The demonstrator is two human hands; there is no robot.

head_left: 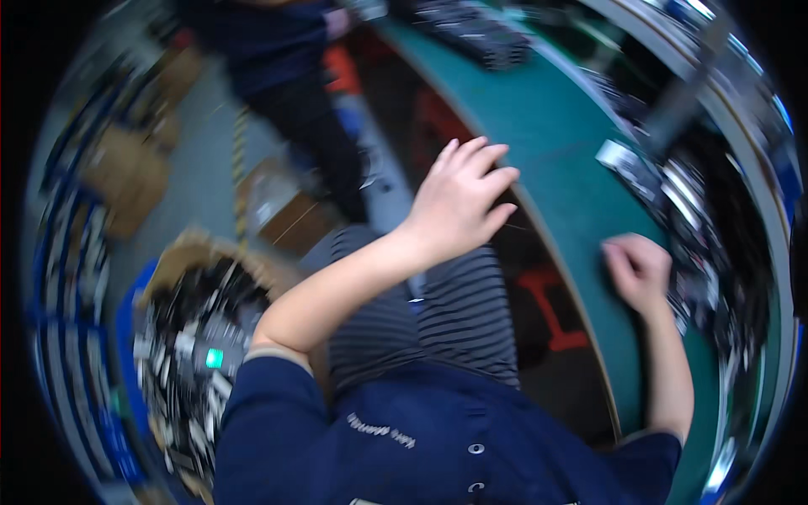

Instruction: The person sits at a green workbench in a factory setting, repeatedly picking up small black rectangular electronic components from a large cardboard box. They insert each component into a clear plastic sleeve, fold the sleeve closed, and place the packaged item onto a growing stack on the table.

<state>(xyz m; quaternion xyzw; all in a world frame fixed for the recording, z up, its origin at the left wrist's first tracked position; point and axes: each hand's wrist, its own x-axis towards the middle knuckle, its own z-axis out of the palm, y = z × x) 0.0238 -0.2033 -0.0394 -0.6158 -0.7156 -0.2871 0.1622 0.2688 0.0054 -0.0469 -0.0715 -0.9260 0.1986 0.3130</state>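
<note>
My left hand [465,200] hangs over my lap beside the edge of the green table [547,160], fingers spread and nothing in them. My right hand [641,268] is at the green tabletop, its fingers curled in; whether something small is in them is hidden by blur. Close to the right hand's far side lies a long heap of dark and silvery parts [694,244], too smeared to name. A pale, light-ended piece [619,157] sticks out of the heap toward the table's middle.
At my left stands a large carton [195,244] full of dark and grey pieces. A person in dark clothes [290,93] stands ahead on the left. Dark stacked parts [471,34] lie at the table's far end. A small open box [290,215] sits on the floor.
</note>
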